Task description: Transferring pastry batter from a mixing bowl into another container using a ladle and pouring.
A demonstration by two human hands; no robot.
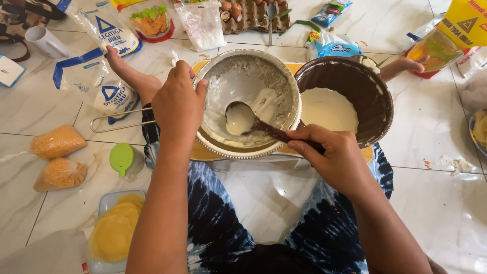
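- Two bare hands work over a shallow metal pan [248, 96] smeared with pale batter, seen from above by a person seated on a tiled floor [431, 127]
- Left hand [177, 104] sits at the pan's nine o'clock rim, fingers curled together over the edge, thumb tip touching the rim
- Right hand [337, 157] at five o'clock pinches a dark ladle [253, 122] by its handle, fingers closed around it
- Ladle bowl rests inside the pan near its centre, filled with cream-coloured batter
- Brown bowl [350, 101] of the same batter touches the pan at three o'clock
- Wire handle [116, 122] juts from under the left wrist toward nine o'clock
- Yellow tray [203, 152] shows beneath the pan
- Flour bags [101, 81] lie at ten o'clock, an egg carton [253, 18] at twelve
- Orange crumb packets [56, 157] and a green lid [122, 158] lie at eight o'clock; thin yellow crepes [114, 233] are stacked in a container at seven
- Risk, as a judgement: the pan looks tilted toward the lap, so batter could run over the near rim onto the blue tie-dye cloth [213, 213]
- A full ladle carried between bowl and pan could drip on the tray or floor
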